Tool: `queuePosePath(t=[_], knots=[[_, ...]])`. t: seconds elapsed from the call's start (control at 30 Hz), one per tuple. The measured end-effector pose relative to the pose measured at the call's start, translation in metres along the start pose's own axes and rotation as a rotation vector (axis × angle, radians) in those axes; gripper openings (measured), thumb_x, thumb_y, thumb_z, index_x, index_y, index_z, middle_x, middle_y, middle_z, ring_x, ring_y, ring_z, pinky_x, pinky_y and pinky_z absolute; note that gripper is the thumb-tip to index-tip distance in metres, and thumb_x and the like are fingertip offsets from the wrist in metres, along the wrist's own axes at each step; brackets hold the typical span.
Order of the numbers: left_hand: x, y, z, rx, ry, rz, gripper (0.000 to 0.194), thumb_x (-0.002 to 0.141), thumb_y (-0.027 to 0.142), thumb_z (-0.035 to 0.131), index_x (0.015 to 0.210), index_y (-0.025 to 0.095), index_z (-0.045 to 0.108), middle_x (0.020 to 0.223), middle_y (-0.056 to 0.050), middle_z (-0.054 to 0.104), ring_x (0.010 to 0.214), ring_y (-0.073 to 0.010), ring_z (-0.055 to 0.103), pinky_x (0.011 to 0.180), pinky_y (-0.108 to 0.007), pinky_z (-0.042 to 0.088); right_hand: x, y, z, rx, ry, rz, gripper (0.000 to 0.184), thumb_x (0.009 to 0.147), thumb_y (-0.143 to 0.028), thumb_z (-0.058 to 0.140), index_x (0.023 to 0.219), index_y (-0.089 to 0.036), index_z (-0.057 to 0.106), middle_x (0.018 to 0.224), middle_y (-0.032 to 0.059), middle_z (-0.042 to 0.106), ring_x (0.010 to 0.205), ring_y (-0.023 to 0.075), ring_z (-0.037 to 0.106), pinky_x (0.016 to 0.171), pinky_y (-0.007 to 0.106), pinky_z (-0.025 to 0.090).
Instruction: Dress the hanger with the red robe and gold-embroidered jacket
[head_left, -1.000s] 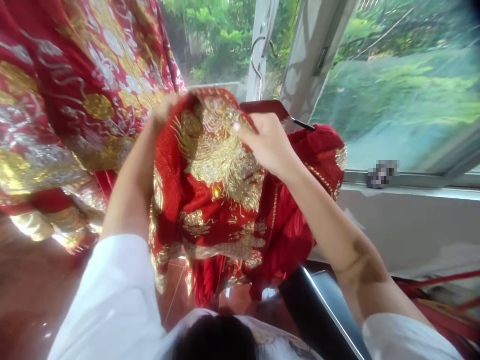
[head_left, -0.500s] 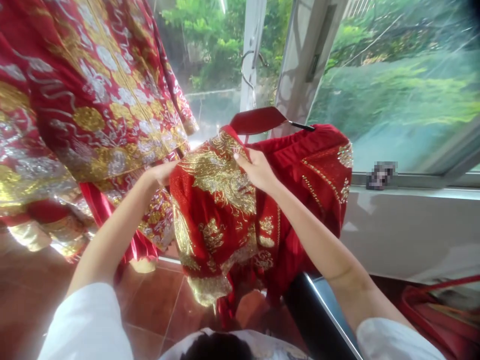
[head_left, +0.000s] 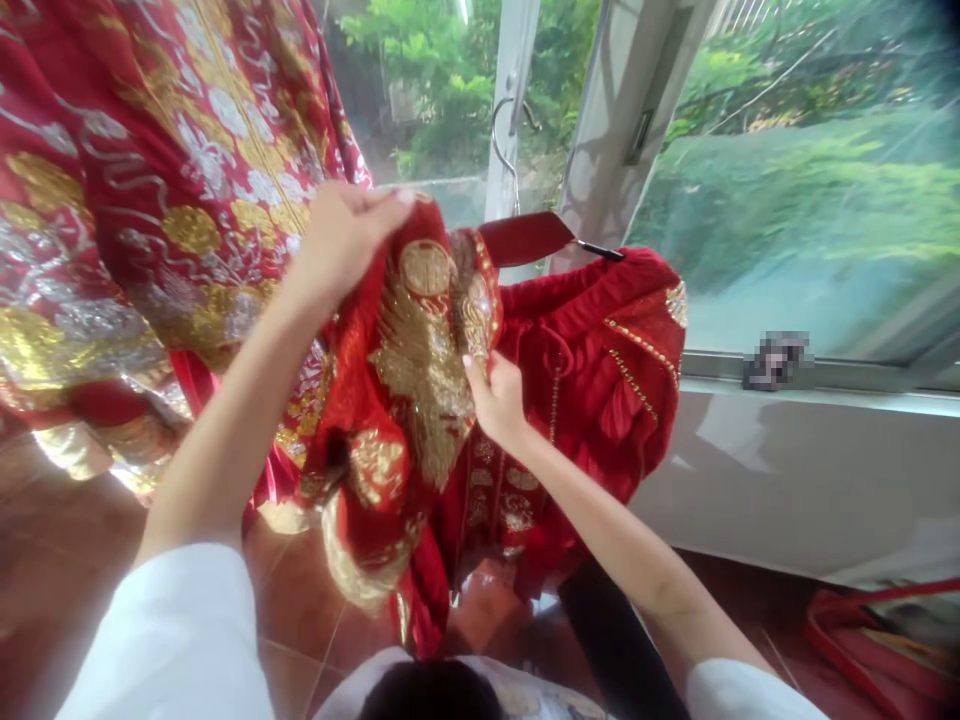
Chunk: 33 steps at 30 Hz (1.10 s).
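A red garment (head_left: 585,380) with gold embroidery hangs on a red hanger (head_left: 525,236) whose metal hook (head_left: 501,140) is caught on the window frame. My left hand (head_left: 341,235) is raised and pinches the upper edge of a gold-embroidered panel of this garment, lifting it. My right hand (head_left: 495,400) sits lower and grips the same panel's right edge. Both hands are closed on the cloth. My white sleeves show at the bottom.
A larger red, gold and silver embroidered robe (head_left: 150,220) hangs at the left, close to my left arm. The window (head_left: 787,180) looks onto greenery above a white sill (head_left: 825,400). Brown floor tiles (head_left: 67,560) lie below, with a red item (head_left: 885,640) at the right.
My left hand has risen from beside the panel to its top edge, pulling the cloth up. My right hand has dropped lower along the panel, which now hangs narrower and more upright.
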<state>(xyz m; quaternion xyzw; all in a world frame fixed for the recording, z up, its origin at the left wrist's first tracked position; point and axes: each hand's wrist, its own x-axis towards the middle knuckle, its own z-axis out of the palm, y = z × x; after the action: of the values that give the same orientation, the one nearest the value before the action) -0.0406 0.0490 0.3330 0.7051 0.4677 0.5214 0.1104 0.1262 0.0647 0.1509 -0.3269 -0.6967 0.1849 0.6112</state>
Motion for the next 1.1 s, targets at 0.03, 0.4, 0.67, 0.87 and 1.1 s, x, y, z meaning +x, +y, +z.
queuePosePath(t=[0.03,0.4,0.67,0.87,1.1], knots=[[-0.011,0.001,0.005,0.086,-0.023,0.060,0.039,0.079,0.040,0.071,0.056,0.018,0.049,0.053,0.003,0.039,0.060,-0.0114,0.045,0.059,-0.027,0.036,-0.008,0.004,0.003,0.011,0.012,0.031,0.039,0.093,-0.053,0.037,0.074,-0.020,0.048,0.065,0.0022,0.052,0.064,0.0161,0.050,0.067,0.029,0.044],[-0.053,-0.060,0.026,0.017,-0.210,-0.036,0.028,0.076,0.046,0.067,0.079,0.018,0.063,0.069,0.000,0.059,0.062,-0.0124,0.052,0.057,-0.026,0.042,0.038,-0.036,-0.054,-0.122,0.059,-0.044,0.026,0.080,-0.041,0.062,0.070,-0.018,0.054,0.060,-0.0009,0.051,0.054,0.0099,0.043,0.053,0.026,0.034],[-0.040,-0.062,0.020,0.021,-0.185,0.023,0.033,0.072,0.037,0.075,0.097,0.017,0.068,0.085,-0.005,0.068,0.075,-0.0174,0.062,0.068,-0.029,0.051,0.127,-0.074,-0.045,-0.235,-0.255,-0.107,0.043,0.084,-0.039,0.066,0.057,-0.019,0.038,0.056,-0.0034,0.021,0.055,0.0073,0.028,0.050,0.024,0.027],[-0.056,-0.038,0.018,0.240,0.048,0.172,0.048,0.070,0.046,0.079,0.105,0.018,0.061,0.097,-0.008,0.065,0.096,-0.0254,0.062,0.082,-0.035,0.051,0.094,-0.056,-0.064,-0.179,0.079,-0.219,0.046,0.089,-0.050,0.055,0.058,-0.020,0.042,0.055,-0.0011,0.029,0.059,0.0118,0.042,0.053,0.026,0.035],[-0.087,-0.022,0.062,0.612,-0.108,0.024,0.052,0.077,0.050,0.070,0.114,0.015,0.057,0.098,-0.011,0.068,0.092,-0.0312,0.064,0.081,-0.042,0.050,0.067,0.016,-0.075,-0.096,0.011,-0.074,0.060,0.085,-0.061,0.053,0.050,-0.021,0.026,0.048,-0.0031,0.025,0.047,0.0084,0.027,0.045,0.025,0.024]])
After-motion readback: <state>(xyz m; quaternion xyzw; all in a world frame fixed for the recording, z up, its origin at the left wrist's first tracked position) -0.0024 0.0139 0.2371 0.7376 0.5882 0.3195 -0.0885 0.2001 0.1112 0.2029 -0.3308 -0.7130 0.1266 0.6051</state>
